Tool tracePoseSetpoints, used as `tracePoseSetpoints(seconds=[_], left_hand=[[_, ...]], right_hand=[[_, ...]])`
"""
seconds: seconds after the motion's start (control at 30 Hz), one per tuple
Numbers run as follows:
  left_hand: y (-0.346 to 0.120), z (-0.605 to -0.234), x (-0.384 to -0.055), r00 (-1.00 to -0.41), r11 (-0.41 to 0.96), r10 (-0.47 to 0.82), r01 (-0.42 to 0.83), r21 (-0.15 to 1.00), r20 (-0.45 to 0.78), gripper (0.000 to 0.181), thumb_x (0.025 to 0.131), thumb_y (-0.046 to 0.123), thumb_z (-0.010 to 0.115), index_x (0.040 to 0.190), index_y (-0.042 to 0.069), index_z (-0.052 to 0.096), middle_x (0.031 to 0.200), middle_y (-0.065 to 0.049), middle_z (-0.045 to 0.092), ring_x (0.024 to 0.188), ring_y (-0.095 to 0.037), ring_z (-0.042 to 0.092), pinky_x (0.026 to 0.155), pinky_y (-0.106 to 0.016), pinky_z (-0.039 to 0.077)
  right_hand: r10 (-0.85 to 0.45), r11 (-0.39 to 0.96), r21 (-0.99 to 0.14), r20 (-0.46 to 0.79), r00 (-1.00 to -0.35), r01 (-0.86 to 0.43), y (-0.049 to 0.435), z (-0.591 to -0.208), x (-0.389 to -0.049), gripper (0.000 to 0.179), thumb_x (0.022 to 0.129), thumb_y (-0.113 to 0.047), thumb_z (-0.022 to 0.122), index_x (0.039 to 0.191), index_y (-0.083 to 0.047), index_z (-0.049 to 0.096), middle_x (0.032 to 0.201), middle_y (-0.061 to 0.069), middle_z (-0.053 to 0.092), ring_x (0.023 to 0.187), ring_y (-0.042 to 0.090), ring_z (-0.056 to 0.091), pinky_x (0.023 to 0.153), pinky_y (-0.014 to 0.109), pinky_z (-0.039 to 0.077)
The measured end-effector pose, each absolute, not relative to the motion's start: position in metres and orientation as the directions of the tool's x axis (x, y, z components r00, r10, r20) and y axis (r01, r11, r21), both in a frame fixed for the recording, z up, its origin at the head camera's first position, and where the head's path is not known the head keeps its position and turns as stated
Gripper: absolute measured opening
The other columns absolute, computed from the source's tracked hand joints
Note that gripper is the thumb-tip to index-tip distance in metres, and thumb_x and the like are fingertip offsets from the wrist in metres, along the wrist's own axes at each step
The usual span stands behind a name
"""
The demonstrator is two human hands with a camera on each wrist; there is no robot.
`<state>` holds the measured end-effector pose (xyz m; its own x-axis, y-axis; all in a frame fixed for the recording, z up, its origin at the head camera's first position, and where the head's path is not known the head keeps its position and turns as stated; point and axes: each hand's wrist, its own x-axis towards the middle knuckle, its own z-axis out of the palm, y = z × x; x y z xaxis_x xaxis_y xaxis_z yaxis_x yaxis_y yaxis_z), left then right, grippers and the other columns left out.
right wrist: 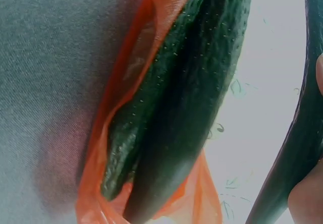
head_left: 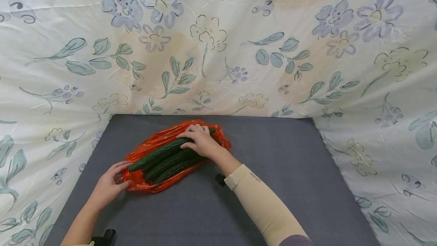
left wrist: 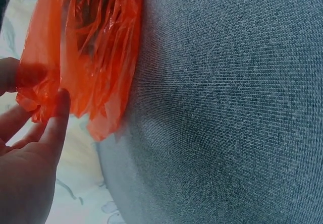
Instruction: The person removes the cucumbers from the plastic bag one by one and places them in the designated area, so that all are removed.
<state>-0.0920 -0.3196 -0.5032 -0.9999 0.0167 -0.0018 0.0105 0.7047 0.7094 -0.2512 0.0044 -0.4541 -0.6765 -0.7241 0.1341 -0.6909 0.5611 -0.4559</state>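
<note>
An orange plastic bag (head_left: 150, 141) lies opened out at the back left of the table, several dark green cucumbers side by side inside it. My right hand (head_left: 202, 142) grips the rearmost cucumber (head_left: 155, 157) from above, near its right end. In the right wrist view this gripped cucumber (right wrist: 290, 156) stands apart from two bumpy cucumbers (right wrist: 186, 118) in the bag. At the bag's left end my left hand (head_left: 108, 182) pinches the thin plastic. The left wrist view has the crumpled bag edge (left wrist: 43, 90) between thumb and fingers.
A dark grey cloth (head_left: 273, 170) covers the table. Pale flowered fabric (head_left: 232, 86) hangs behind it and along both sides. Black wrist-worn devices show under the right forearm (head_left: 220, 180) and at the left wrist (head_left: 105, 238).
</note>
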Motion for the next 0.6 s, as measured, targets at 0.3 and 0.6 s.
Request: tracePoseSetpoints(seconds=[0.3,0.6], left_hand=[[-0.321,-0.503,-0.093,-0.999,0.700,0.006,-0.024,0.714,-0.039,0.057,0.089,0.007,0.072,0.142,-0.002,0.052,0.149,-0.024,0.042,0.131,-0.045,0.047,0.099,-0.052,0.046],[-0.321,-0.502,-0.098,-1.000,0.677,0.011,-0.006,0.736,-0.018,0.060,0.088,0.007,0.074,0.143,-0.003,0.051,0.150,-0.025,0.040,0.130,-0.044,0.048,0.088,0.000,0.045]], right_hand=[[-0.719,0.555,-0.441,0.172,-0.673,-0.706,0.013,-0.444,-0.253,0.042,0.094,-0.039,0.065,0.134,-0.027,0.065,0.125,-0.002,0.057,0.116,0.018,0.048,0.101,0.046,0.033],[-0.690,0.567,-0.465,0.183,-0.700,-0.680,0.025,-0.443,-0.261,0.042,0.094,-0.038,0.066,0.134,-0.026,0.066,0.126,-0.001,0.057,0.115,0.020,0.047,0.105,0.048,0.033]])
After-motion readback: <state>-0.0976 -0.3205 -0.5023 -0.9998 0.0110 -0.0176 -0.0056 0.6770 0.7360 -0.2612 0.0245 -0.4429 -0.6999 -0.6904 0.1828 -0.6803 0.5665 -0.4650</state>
